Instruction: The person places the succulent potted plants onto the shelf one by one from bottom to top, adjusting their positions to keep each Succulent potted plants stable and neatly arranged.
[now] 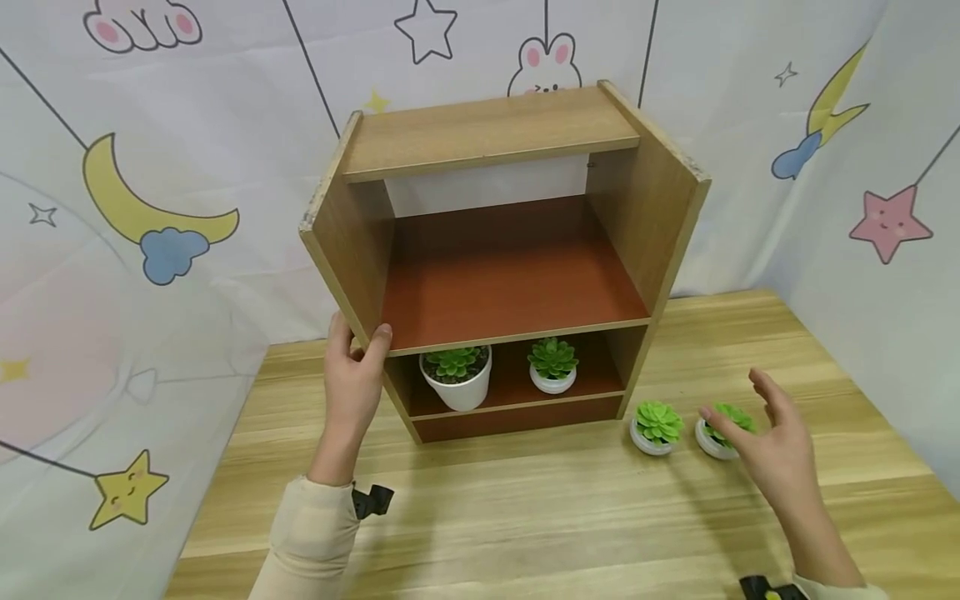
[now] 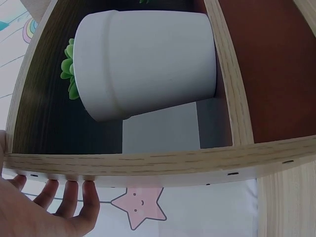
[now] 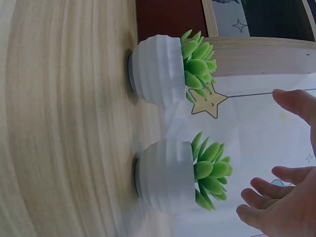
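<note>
A wooden shelf unit (image 1: 648,200) with reddish-brown boards stands on the table. My left hand (image 1: 352,392) grips the front edge of its left side panel, thumb on the inner side and fingers around the outside. Just inside that panel, on the lower shelf, sits a larger white pot (image 2: 153,61) with a green succulent. A small potted succulent (image 1: 553,367) stands to its right. My right hand (image 1: 780,458) hovers with fingers spread and nothing in them, partly covering the outer small succulent (image 1: 712,443). Beside that one, nearer the shelf, is another small succulent (image 3: 158,69) in a ribbed white pot.
The light wood-grain table (image 1: 525,508) reaches in front of the shelf and to both sides. White cloth (image 1: 285,167) printed with moons, stars and rabbits hangs behind and at the sides. A top board (image 1: 487,129) spans the shelf's upper compartment.
</note>
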A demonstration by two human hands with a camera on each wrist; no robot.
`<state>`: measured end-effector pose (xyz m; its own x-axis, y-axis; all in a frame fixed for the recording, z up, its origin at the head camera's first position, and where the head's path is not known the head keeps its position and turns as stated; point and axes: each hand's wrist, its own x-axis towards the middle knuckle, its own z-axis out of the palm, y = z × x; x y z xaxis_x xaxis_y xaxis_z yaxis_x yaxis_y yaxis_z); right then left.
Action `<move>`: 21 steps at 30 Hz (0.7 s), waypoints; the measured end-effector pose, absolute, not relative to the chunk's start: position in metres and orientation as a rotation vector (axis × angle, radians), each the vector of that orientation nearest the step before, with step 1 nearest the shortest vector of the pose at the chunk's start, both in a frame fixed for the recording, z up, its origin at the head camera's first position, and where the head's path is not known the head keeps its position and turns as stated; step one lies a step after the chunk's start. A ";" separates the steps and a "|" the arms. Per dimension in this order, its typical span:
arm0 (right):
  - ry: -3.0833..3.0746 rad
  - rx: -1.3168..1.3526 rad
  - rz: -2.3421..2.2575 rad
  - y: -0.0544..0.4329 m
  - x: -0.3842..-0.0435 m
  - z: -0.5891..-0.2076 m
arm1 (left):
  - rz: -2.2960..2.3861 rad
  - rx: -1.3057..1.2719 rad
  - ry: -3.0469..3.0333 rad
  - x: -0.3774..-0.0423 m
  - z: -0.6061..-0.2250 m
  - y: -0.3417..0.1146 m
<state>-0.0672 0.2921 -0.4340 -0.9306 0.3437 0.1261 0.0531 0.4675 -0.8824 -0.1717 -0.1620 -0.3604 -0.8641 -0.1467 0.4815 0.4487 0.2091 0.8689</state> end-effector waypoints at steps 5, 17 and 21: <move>-2.460 -0.367 1.450 0.293 -0.065 -0.438 | -1.690 -0.275 -2.023 -0.173 -0.361 -0.162; -2.506 -0.416 1.454 0.298 -0.062 -0.445 | -1.688 -0.260 -2.062 -0.171 -0.358 -0.162; -2.492 -0.420 1.514 0.300 -0.061 -0.450 | -1.694 -0.249 -2.074 -0.161 -0.344 -0.155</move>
<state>-0.0609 0.3005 -0.4499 -0.9406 0.3391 0.0193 0.1391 0.4363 -0.8890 -0.1611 -0.1555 -0.3440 -0.8831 -0.1395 0.4480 0.4111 0.2303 0.8820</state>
